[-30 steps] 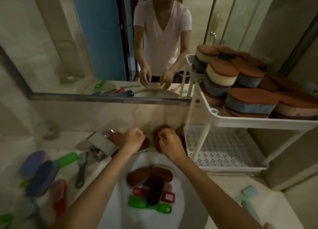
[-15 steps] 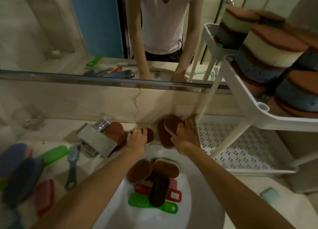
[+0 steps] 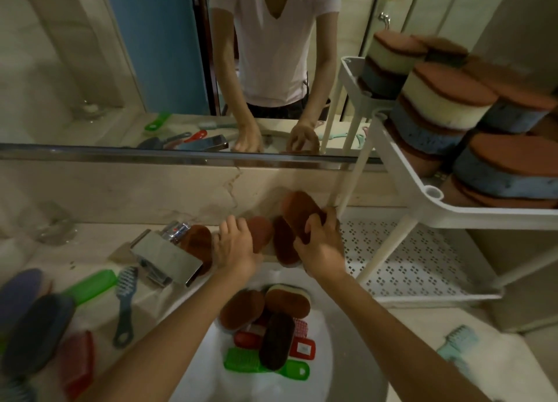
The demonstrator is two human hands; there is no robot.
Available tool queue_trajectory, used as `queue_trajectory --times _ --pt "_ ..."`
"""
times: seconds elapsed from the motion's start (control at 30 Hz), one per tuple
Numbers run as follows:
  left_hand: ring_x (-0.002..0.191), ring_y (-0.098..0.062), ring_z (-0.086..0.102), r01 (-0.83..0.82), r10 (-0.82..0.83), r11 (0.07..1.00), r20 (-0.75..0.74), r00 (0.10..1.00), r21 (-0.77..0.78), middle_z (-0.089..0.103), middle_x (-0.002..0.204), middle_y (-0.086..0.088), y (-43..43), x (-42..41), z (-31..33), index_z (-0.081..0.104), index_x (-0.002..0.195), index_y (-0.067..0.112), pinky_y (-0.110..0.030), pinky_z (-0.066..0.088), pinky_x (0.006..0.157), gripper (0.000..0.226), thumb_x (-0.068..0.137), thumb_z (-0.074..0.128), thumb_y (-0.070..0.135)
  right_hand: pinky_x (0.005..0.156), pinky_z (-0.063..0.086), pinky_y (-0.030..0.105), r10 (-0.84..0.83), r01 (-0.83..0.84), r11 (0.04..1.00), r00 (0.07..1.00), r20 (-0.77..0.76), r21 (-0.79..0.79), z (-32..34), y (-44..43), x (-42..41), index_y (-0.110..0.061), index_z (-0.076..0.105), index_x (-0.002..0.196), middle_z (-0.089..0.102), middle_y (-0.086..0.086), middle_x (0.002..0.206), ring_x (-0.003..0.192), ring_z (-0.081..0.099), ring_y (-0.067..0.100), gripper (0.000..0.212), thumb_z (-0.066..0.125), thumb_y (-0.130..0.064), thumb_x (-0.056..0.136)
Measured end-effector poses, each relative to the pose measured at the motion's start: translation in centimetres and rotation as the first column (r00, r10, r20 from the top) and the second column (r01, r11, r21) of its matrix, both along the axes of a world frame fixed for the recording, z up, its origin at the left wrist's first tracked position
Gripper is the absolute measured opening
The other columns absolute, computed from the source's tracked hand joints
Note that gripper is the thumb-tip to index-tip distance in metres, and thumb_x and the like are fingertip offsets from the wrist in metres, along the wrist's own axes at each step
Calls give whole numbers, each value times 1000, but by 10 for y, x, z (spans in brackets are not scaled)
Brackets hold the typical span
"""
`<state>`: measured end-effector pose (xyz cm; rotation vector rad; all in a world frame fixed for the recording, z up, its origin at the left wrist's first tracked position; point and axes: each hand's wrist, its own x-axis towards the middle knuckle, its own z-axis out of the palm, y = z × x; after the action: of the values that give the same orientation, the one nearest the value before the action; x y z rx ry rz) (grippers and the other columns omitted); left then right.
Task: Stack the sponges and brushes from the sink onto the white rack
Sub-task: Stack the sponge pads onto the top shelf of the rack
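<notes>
My right hand (image 3: 320, 244) grips a brown-topped sponge (image 3: 299, 209), tilted and lifted off the ledge behind the sink. My left hand (image 3: 235, 244) rests with fingers on another brown sponge (image 3: 259, 231) on that ledge; a third brown sponge (image 3: 283, 244) stands between them. In the white sink (image 3: 326, 371) lie two brown sponges (image 3: 287, 300), a dark sponge (image 3: 276, 342), a green brush (image 3: 241, 361) and red brushes (image 3: 303, 348). The white rack (image 3: 422, 202) stands at right, its top tier filled with stacked sponges (image 3: 444, 105); its perforated lower shelf (image 3: 401, 259) is bare.
A chrome faucet (image 3: 166, 253) stands left of my hands with a brown sponge (image 3: 197, 241) behind it. Left counter holds a green brush (image 3: 90, 285), a grey-blue brush (image 3: 125, 305), dark sponges (image 3: 36, 335) and a red brush (image 3: 78, 362). A teal brush (image 3: 457, 341) lies right. Mirror above.
My right hand has closed round the brown sponge and lifted it, tilted, off the ledge toward the rack post. The left hand stays on its sponge. The view has shifted slightly.
</notes>
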<state>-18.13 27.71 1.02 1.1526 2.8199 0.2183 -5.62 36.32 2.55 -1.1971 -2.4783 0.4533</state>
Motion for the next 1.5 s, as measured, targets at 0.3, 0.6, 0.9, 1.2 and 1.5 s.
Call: queue_trajectory --times 0.3,0.6,0.9,1.2,1.5 --pt "117 -37 50 -292 102 770 341 934 568 45 130 -19 -35 29 120 25 131 6 -45 46 95 84 70 76 31 90 51 40 153 -37 958 904 -398 284 93 -43 25 -17 43 93 38 16 138 121 46 31 33 69 -20 73" --pt "126 -36 44 -199 -134 689 391 910 697 37 142 -13 -1 82 236 17 140 10 -46 41 100 95 71 72 46 93 47 39 80 162 923 808 -584 350 202 -28 80 -6 51 91 42 19 138 126 45 33 29 73 -14 73" --pt "132 -32 39 -88 -431 715 537 725 693 31 149 -11 85 147 318 -2 148 12 -41 34 106 102 79 58 57 91 43 31 -226 345 934 771 -595 93 262 70 169 -23 40 133 45 9 133 115 51 26 48 58 -32 89" --pt "135 -28 35 -172 -440 754 683 583 633 25 152 -9 156 165 314 1 149 8 -35 34 104 101 81 56 59 83 53 39 -238 280 958 895 -376 59 256 146 183 -23 50 132 63 9 114 98 63 28 43 49 -39 93" --pt "132 -27 40 -258 -465 772 794 392 580 36 147 -8 176 149 303 24 145 10 -38 39 100 89 78 62 55 83 51 35 -135 150 986 973 -188 68 241 164 173 -27 54 127 61 6 119 102 61 22 36 43 -40 95"
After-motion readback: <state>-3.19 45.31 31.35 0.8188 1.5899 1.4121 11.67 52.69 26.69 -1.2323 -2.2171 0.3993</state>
